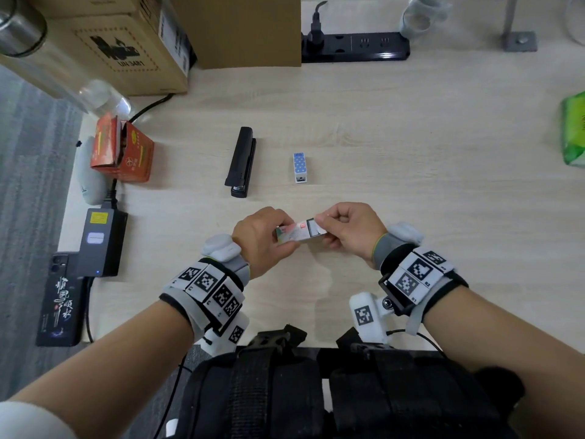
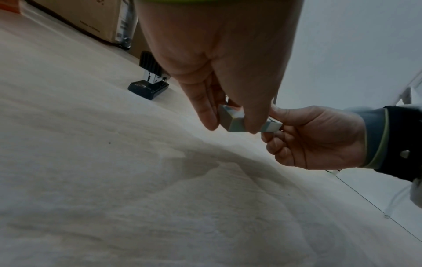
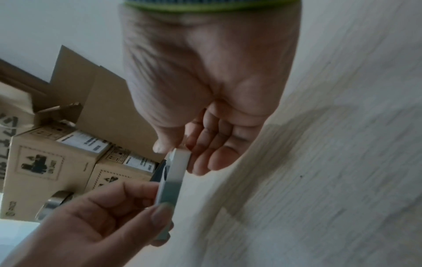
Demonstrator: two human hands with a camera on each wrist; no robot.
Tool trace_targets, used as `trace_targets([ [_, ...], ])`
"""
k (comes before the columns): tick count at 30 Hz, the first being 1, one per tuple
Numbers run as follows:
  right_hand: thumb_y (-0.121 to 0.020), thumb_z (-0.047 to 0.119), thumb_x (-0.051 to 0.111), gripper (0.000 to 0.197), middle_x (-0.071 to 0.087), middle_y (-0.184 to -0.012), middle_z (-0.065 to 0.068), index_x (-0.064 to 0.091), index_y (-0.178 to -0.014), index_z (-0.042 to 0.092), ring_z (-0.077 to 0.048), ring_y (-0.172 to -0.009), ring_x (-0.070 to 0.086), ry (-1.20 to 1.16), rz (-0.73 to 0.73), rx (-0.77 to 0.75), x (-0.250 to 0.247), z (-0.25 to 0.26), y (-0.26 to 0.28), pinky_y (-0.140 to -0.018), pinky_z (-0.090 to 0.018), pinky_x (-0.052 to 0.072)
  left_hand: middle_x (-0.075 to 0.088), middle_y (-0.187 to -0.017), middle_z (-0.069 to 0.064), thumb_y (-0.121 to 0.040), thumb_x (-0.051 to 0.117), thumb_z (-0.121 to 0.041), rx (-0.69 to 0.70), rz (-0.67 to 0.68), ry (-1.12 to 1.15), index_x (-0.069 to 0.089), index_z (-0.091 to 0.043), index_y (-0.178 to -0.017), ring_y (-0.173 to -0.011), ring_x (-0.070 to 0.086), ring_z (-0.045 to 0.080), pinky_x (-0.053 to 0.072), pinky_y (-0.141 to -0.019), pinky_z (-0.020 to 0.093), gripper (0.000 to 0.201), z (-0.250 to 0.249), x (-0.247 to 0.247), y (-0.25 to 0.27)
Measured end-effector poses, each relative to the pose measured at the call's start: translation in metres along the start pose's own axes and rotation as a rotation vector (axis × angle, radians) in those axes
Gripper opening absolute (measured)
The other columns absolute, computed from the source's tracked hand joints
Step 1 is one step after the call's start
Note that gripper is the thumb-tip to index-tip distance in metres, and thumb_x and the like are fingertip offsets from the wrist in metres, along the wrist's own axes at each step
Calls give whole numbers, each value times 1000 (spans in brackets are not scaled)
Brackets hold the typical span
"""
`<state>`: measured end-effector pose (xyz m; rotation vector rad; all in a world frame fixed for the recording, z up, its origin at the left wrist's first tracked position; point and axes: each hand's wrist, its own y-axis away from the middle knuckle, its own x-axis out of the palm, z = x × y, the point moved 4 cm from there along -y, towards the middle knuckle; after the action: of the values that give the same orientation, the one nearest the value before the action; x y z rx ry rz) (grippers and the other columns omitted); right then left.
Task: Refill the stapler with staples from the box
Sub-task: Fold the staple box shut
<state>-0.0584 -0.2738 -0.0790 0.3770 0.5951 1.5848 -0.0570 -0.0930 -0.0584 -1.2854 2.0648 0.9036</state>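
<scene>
Both hands hold a small staple box [image 1: 297, 233] just above the near middle of the table. My left hand [image 1: 262, 237] grips the printed outer sleeve [image 2: 230, 120] between thumb and fingers. My right hand [image 1: 351, 229] pinches the white inner tray [image 1: 316, 226], which sticks out of the sleeve's right end [image 3: 180, 162]. A black stapler [image 1: 241, 162] lies closed on the table beyond the hands, left of centre, also seen past my left palm [image 2: 148, 84]. No staples show.
A small blue dotted stapler [image 1: 299, 167] stands right of the black one. Cardboard boxes [image 1: 126, 42] and a power strip [image 1: 354, 47] line the far edge. An orange carton [image 1: 123, 150], a charger [image 1: 101, 242] and a phone [image 1: 61, 299] sit at left, a green packet [image 1: 574, 131] at right.
</scene>
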Motion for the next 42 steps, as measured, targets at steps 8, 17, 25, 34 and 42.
trace_targets([
  [8, -92, 12, 56, 9, 69, -73, -17, 65, -92, 11, -13, -49, 64, 76, -76, -61, 2, 4, 5, -45, -20, 52, 64, -90, 3, -72, 74, -31, -52, -4, -72, 64, -19, -95, -71, 59, 21, 50, -66, 38, 27, -3, -2, 0],
  [17, -88, 10, 57, 17, 70, -73, 3, 65, -89, 25, -17, -61, 70, 160, -104, -151, -1, 4, 6, -66, -54, 58, 64, -89, 0, -72, 73, -33, -59, -30, -88, 63, -21, -94, -69, 55, 17, 44, -62, 31, 27, -5, -3, 0],
  [25, -83, 0, 62, 23, 69, -72, -1, 72, -79, 20, -13, -62, 68, 94, -198, -215, -5, 6, 10, -74, -40, 60, 61, -70, -11, -69, 76, -33, -114, -52, 14, 65, -22, -87, -63, 59, 15, 51, -61, 33, 23, -5, -4, 4],
  [34, -89, 6, 57, 22, 70, -80, 1, 72, -86, 22, -11, -64, 67, 150, -131, -273, 2, 11, 16, -71, -35, 58, 55, -66, -18, -70, 76, -33, -161, -55, 109, 64, -24, -85, -57, 55, 6, 48, -59, 27, 21, 1, -2, 5],
  [42, -92, 5, 54, 16, 70, -74, -7, 60, -100, 17, -16, -59, 68, -115, -109, -111, 2, 12, 12, -57, -29, 58, 63, -87, 3, -71, 75, -27, -47, -118, 5, 65, -18, -90, -68, 58, 21, 51, -64, 42, 24, -3, -7, 1],
])
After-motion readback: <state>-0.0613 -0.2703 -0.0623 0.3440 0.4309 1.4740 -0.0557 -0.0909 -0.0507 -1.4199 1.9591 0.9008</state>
